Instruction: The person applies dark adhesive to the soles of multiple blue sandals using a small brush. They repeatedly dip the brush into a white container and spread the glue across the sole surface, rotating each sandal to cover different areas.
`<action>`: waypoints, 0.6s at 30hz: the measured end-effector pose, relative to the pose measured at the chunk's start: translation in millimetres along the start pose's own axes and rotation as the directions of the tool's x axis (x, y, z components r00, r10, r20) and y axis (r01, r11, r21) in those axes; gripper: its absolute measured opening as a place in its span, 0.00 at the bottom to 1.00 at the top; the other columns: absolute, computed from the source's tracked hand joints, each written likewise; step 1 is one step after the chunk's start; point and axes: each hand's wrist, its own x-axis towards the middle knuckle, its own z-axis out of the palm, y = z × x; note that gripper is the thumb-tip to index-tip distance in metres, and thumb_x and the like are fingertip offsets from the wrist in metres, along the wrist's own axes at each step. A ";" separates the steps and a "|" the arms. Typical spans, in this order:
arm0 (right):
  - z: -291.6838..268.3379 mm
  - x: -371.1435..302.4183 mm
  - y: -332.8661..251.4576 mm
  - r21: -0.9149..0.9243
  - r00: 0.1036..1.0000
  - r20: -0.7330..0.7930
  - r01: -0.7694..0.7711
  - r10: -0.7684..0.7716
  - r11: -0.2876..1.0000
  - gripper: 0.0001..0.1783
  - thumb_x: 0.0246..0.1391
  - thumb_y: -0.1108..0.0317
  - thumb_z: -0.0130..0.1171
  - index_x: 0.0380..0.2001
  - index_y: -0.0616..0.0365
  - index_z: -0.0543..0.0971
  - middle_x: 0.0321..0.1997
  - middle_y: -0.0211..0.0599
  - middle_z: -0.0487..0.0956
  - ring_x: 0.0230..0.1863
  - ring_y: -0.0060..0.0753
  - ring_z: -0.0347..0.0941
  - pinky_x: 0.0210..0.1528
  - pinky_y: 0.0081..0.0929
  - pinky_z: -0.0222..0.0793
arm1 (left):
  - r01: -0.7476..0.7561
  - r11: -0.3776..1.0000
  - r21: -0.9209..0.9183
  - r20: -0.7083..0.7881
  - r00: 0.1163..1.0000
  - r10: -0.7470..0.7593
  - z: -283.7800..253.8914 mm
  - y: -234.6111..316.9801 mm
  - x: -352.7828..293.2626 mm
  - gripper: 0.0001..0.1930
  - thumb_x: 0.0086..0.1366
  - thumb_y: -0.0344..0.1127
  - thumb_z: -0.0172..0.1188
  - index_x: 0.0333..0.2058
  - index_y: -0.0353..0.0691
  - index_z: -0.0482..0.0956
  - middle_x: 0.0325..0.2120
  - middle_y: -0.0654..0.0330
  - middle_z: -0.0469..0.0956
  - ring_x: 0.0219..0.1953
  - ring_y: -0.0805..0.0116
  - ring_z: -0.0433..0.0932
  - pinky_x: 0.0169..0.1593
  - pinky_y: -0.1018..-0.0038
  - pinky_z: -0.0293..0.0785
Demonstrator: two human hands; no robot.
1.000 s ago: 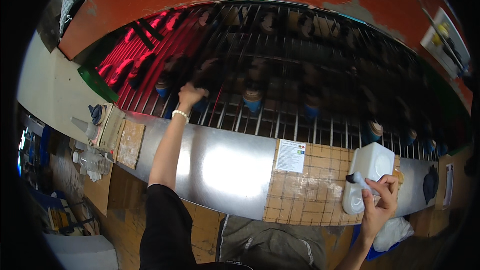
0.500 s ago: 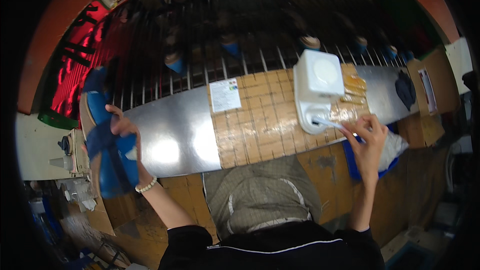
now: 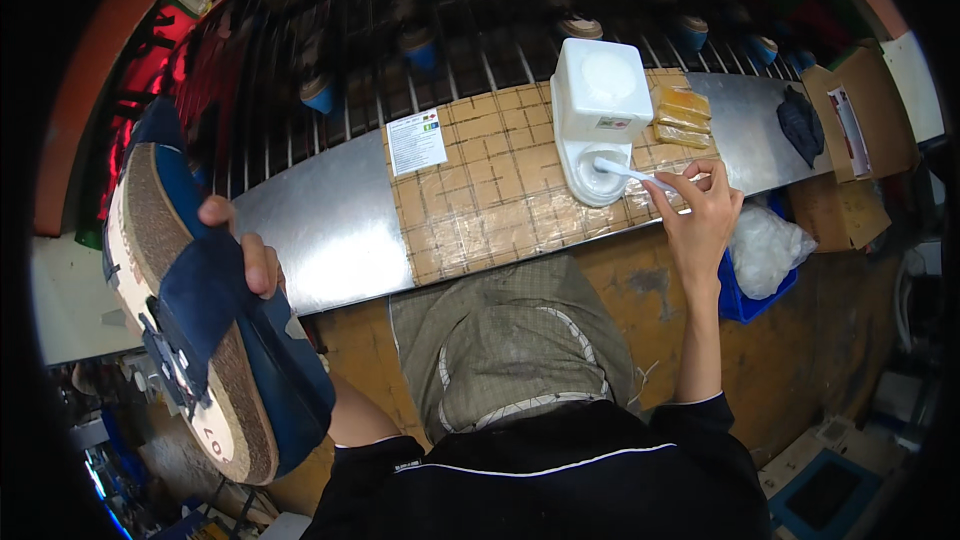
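Observation:
A sandal (image 3: 205, 285) with a dark blue strap and a cork-like sole is held up at the left on a blue shoe last (image 3: 290, 390). My left hand (image 3: 258, 262) grips it, fingers closed around the far side; the palm is hidden behind it. My right hand (image 3: 702, 215) pinches the handle of a slim white brush (image 3: 640, 176). The brush's head end dips into the round cup at the foot of a white plastic dispenser (image 3: 605, 90); its tip is hard to make out there.
The dispenser stands on a taped cardboard sheet (image 3: 480, 210) over the metal bench (image 3: 330, 210). Amber blocks (image 3: 683, 118) lie beside it, and a printed paper (image 3: 416, 142) lies to the left. Behind runs a rack of rods with several blue lasts. A blue bin (image 3: 745, 302) holds clear plastic.
The sandal on its last has come nearer and turned, showing more of its sole. My right hand still holds the brush at the cup. The whole bench sits higher in view.

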 end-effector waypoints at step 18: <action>-58.4 31.7 -108.9 0.804 0.982 -0.062 0.155 -0.179 0.574 0.19 0.30 0.63 0.77 0.32 0.53 0.88 0.31 0.27 0.64 0.31 0.21 0.60 0.31 0.19 0.53 | 0.121 0.934 0.337 -0.455 0.889 0.049 49.0 -91.5 -6.1 0.53 0.52 0.66 0.61 0.66 0.36 0.52 0.61 0.39 0.62 0.60 0.43 0.67 0.61 0.47 0.68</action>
